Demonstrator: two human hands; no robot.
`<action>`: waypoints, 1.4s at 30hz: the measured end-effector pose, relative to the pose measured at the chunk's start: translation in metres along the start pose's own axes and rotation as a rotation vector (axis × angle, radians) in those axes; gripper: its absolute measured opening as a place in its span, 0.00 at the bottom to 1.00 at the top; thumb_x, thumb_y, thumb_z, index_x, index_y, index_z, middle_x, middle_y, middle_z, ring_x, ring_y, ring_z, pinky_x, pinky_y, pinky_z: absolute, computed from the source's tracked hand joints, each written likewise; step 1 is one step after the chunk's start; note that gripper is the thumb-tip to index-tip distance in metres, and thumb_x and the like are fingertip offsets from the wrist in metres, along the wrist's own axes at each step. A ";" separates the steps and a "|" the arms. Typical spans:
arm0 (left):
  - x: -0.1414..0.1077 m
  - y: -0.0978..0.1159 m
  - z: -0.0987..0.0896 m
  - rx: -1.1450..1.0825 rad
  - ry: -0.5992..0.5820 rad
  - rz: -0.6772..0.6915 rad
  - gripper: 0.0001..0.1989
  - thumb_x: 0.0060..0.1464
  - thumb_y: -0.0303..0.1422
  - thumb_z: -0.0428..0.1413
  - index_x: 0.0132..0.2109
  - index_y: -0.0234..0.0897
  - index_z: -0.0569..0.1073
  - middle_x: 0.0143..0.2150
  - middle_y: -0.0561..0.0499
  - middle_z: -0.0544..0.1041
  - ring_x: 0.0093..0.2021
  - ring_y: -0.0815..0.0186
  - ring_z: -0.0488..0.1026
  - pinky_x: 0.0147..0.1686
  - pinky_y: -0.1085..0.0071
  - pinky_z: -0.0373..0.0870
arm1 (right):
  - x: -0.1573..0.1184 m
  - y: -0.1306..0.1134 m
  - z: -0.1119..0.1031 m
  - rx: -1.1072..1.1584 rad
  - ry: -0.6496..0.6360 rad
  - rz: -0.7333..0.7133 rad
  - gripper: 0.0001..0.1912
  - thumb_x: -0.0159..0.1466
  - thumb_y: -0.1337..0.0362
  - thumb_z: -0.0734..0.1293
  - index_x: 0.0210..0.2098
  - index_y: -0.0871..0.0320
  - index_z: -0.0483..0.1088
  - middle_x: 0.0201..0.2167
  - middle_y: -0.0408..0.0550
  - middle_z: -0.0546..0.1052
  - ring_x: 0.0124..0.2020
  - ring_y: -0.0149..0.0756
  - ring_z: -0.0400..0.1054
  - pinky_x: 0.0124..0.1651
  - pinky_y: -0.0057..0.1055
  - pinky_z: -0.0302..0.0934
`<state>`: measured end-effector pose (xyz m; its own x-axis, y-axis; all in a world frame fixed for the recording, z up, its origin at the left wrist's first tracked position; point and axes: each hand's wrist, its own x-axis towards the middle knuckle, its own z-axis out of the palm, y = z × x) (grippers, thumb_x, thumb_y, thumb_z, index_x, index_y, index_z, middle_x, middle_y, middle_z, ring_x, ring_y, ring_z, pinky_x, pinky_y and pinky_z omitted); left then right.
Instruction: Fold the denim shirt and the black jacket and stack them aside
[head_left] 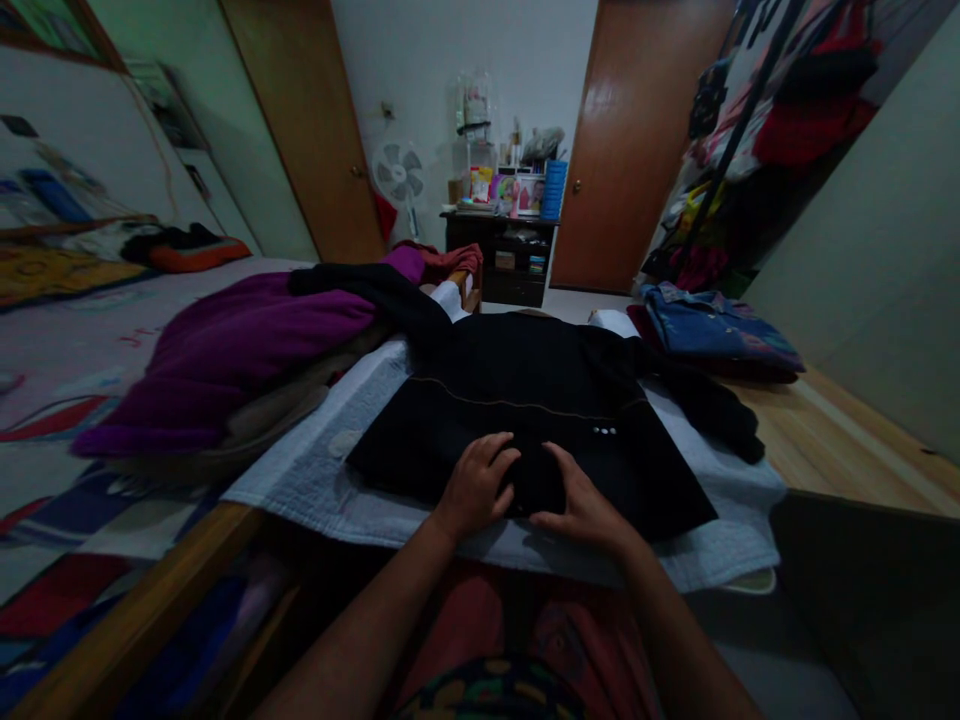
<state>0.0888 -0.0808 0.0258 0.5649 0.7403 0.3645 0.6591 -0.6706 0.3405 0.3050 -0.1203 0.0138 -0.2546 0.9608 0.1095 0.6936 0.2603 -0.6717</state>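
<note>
A black long-sleeved garment (517,360) is laid out in front of me, crossed by a thin tan line, with small white button-like dots on its right part. One sleeve reaches left over the purple cloth (262,330); the other bends to the right. My left hand (480,482) rests on the garment near its close edge, fingers apart and slightly curved. Beside it, my right hand (581,500) touches the same edge, with thumb and forefinger spread. Under the garment is a pale quilted cloth (337,500).
A bed with a patterned sheet (75,350) and a wooden frame (142,615) is at left. On the right, folded denim clothing (724,325) sits on a wooden surface (847,440). A fan (399,172) and dark cabinet (517,285) stand at the back.
</note>
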 end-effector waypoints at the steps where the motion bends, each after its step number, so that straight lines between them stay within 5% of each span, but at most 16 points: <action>1: 0.001 0.001 -0.001 0.025 0.027 -0.033 0.22 0.49 0.28 0.53 0.53 0.40 0.67 0.57 0.44 0.66 0.58 0.54 0.61 0.58 0.56 0.58 | 0.000 -0.001 0.001 -0.006 0.022 -0.034 0.49 0.51 0.58 0.73 0.66 0.56 0.47 0.66 0.56 0.53 0.67 0.47 0.46 0.65 0.45 0.46; 6: 0.004 0.001 0.001 0.099 -0.024 -0.112 0.10 0.55 0.25 0.49 0.43 0.41 0.69 0.40 0.48 0.71 0.43 0.60 0.68 0.46 0.63 0.65 | 0.003 0.006 0.004 -0.021 0.065 -0.034 0.28 0.55 0.71 0.63 0.56 0.54 0.64 0.56 0.52 0.67 0.58 0.41 0.60 0.61 0.41 0.54; 15: -0.019 0.012 0.015 0.104 -0.137 -0.001 0.06 0.60 0.31 0.48 0.41 0.41 0.69 0.42 0.50 0.71 0.40 0.64 0.69 0.40 0.69 0.66 | 0.017 0.017 0.003 0.167 0.123 0.128 0.11 0.59 0.65 0.61 0.39 0.58 0.72 0.38 0.49 0.76 0.38 0.37 0.69 0.43 0.32 0.62; 21: -0.021 0.022 0.019 0.048 -0.194 0.020 0.18 0.52 0.34 0.58 0.51 0.43 0.66 0.52 0.47 0.70 0.52 0.57 0.66 0.53 0.60 0.63 | 0.025 0.018 -0.001 0.203 0.130 0.183 0.12 0.61 0.58 0.61 0.35 0.59 0.72 0.33 0.47 0.76 0.33 0.35 0.68 0.36 0.29 0.62; 26: -0.013 0.025 0.025 0.079 -0.173 -0.006 0.25 0.50 0.31 0.56 0.56 0.42 0.63 0.55 0.45 0.68 0.56 0.55 0.63 0.58 0.58 0.58 | 0.024 0.015 -0.006 0.193 0.089 0.201 0.17 0.62 0.54 0.61 0.43 0.58 0.72 0.41 0.49 0.77 0.39 0.38 0.70 0.43 0.32 0.64; 31: -0.008 0.031 0.029 0.138 -0.199 -0.027 0.28 0.48 0.27 0.55 0.58 0.40 0.62 0.55 0.44 0.67 0.55 0.54 0.62 0.57 0.57 0.57 | 0.024 0.012 -0.011 0.163 0.082 0.225 0.22 0.65 0.53 0.57 0.52 0.58 0.70 0.51 0.53 0.74 0.53 0.43 0.66 0.56 0.37 0.59; 34: -0.005 0.033 0.032 0.147 -0.208 -0.056 0.27 0.50 0.35 0.56 0.57 0.39 0.62 0.55 0.42 0.67 0.55 0.52 0.62 0.56 0.55 0.58 | 0.024 0.012 -0.011 0.149 0.071 0.245 0.24 0.66 0.53 0.56 0.53 0.58 0.69 0.53 0.53 0.73 0.57 0.43 0.64 0.59 0.37 0.56; 38: 0.002 0.032 0.035 0.156 -0.250 -0.084 0.31 0.48 0.47 0.58 0.56 0.37 0.63 0.54 0.40 0.67 0.53 0.50 0.64 0.51 0.55 0.63 | 0.023 0.011 -0.012 0.146 0.047 0.279 0.23 0.66 0.52 0.56 0.53 0.58 0.70 0.53 0.53 0.73 0.57 0.44 0.64 0.59 0.38 0.56; 42: 0.012 0.027 0.032 0.171 -0.312 -0.059 0.22 0.52 0.39 0.56 0.53 0.38 0.64 0.51 0.43 0.69 0.49 0.54 0.68 0.46 0.62 0.68 | 0.022 0.012 -0.015 0.208 0.011 0.228 0.21 0.65 0.53 0.57 0.50 0.57 0.71 0.49 0.51 0.75 0.51 0.43 0.68 0.55 0.38 0.60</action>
<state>0.1293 -0.0887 0.0111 0.6302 0.7743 0.0574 0.7538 -0.6279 0.1937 0.3178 -0.0949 0.0190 -0.1000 0.9935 -0.0541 0.5785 0.0139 -0.8155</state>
